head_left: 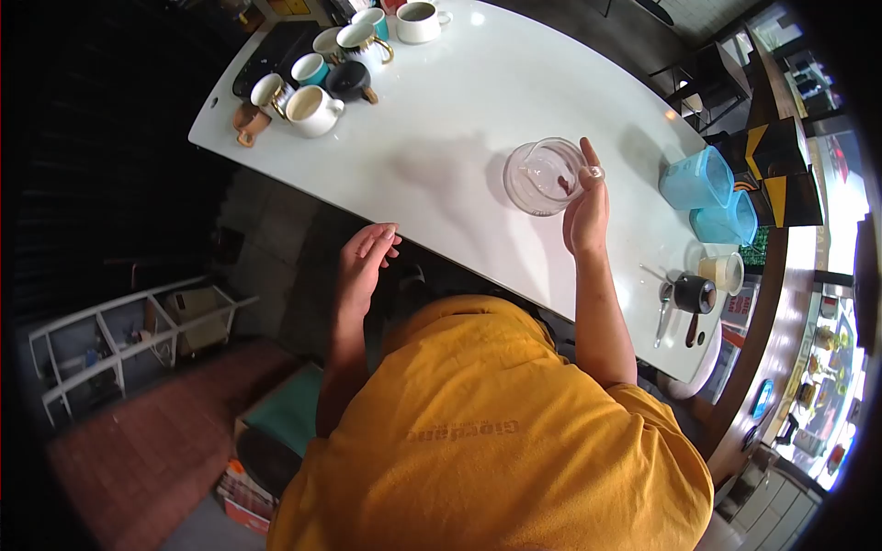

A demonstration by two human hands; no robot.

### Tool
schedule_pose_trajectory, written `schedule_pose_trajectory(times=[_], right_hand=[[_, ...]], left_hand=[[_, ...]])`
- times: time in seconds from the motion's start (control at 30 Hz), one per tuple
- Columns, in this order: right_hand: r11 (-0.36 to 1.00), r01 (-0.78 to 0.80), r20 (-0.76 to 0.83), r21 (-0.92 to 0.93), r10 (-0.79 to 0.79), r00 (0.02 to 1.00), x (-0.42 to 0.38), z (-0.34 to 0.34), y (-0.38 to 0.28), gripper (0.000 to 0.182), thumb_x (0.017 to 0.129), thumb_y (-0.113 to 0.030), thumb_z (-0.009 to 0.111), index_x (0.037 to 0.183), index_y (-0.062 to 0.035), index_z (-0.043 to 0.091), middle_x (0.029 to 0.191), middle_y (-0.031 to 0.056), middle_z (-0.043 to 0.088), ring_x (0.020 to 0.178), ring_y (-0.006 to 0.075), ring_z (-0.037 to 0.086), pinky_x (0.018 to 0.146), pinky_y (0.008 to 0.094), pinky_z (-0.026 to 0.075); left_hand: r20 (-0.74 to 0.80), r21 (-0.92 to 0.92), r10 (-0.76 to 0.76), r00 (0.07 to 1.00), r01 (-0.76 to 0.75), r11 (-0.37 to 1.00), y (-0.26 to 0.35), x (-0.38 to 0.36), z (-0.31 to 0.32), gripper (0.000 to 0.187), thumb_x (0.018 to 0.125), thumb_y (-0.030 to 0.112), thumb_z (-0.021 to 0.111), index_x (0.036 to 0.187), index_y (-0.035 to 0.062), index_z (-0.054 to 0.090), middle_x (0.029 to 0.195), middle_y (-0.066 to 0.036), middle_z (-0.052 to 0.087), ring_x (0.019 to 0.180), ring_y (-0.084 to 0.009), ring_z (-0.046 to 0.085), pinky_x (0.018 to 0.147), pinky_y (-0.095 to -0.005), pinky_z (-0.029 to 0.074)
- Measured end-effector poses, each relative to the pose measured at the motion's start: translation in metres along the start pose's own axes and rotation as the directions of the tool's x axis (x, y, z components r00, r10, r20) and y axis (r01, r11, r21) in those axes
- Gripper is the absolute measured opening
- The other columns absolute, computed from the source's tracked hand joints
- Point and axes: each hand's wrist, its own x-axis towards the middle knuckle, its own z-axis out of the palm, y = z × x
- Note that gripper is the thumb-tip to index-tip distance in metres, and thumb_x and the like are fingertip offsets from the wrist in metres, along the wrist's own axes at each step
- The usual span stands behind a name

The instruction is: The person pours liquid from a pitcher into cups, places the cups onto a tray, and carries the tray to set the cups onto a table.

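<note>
My right hand (586,216) is closed round the handle of a clear glass jug (537,188), with the thumb up along the handle. A small dark red mark shows at the jug's side, close to my fingers. The jug is over the white table (441,197), and its shadow falls to the left. Just off the near table edge, my left hand (366,257) hangs with nothing in it, its fingers loosely bent and slightly apart.
Several mugs (314,112) crowd the far left by a black tray (280,53). At the right stand two blue plastic pitchers (698,179), a pale tub (721,272), a black pot (694,294) and a spoon (662,312). A white shelf frame (119,354) is on the floor at left.
</note>
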Motion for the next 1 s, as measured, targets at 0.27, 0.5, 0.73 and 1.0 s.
schedule_pose_trajectory(times=[0.27,0.5,0.73,1.0], right_hand=[[1.000,-0.015,-0.118,0.017,0.016,0.993,-0.002,0.104,0.012,0.065,0.090,-0.026,0.040,0.146,0.0045,0.026,0.145,0.0182,0.038,0.130,0.0257,0.038,0.104,0.0413,0.030],[0.997,-0.041,-0.116,0.060,0.048,0.992,-0.016,0.125,0.018,0.064,0.091,-0.023,0.039,0.146,0.0056,0.025,0.149,0.0175,0.032,0.132,0.0257,0.036,0.105,0.0392,0.029],[0.999,0.028,-0.274,0.021,-0.021,0.961,-0.004,0.127,0.007,0.062,0.091,-0.023,0.039,0.145,0.0066,0.027,0.151,0.0179,0.029,0.134,0.0269,0.034,0.105,0.0398,0.030],[0.998,0.052,-0.298,-0.032,-0.060,0.953,0.006,0.110,0.006,0.056,0.093,-0.023,0.033,0.143,0.0026,0.033,0.145,0.0144,0.037,0.127,0.0222,0.040,0.100,0.0411,0.033]], left_hand=[[0.051,0.082,0.016,0.999,-0.020,0.996,0.043,0.073,-0.119,0.027,0.092,0.029,0.062,0.104,0.0043,0.065,0.088,-0.001,0.064,0.074,-0.0073,0.055,0.065,-0.0222,0.040],[0.135,0.107,-0.002,0.991,-0.013,0.994,0.056,0.116,-0.150,0.027,0.092,0.028,0.060,0.106,0.0047,0.065,0.090,-0.001,0.063,0.077,-0.0066,0.056,0.067,-0.0207,0.040],[0.141,0.086,0.016,0.990,-0.029,0.996,0.064,0.128,-0.137,0.028,0.090,0.031,0.063,0.102,0.0060,0.065,0.087,0.001,0.063,0.075,-0.0069,0.054,0.065,-0.0219,0.040],[0.069,0.075,-0.008,0.998,0.003,0.997,0.066,0.144,-0.132,0.026,0.089,0.031,0.064,0.100,0.0077,0.065,0.088,0.001,0.063,0.075,-0.0069,0.055,0.066,-0.0221,0.041]])
